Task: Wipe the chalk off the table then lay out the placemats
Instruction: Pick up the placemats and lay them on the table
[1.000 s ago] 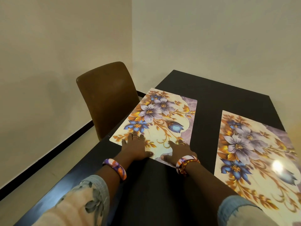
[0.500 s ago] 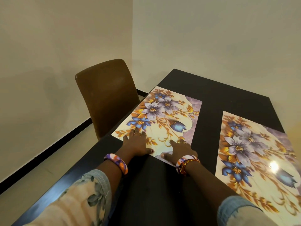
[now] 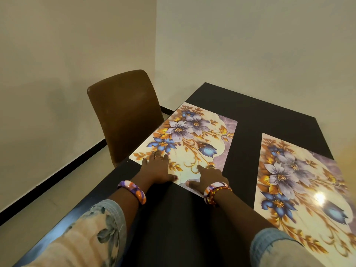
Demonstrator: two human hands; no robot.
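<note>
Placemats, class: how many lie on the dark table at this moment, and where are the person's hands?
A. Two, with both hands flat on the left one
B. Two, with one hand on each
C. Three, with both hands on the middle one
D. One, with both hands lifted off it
A: two floral placemats lie apart on the table; the left hand and right hand rest flat on the left placemat, none on the right placemat.

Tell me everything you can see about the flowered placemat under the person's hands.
The left placemat is a flat, glossy-looking rectangle printed with blue and lilac flowers, gold leaves and a purple marbled edge on cream. It lies on the dark table, near the brown chair. The left hand and right hand press flat on its near end.
</note>
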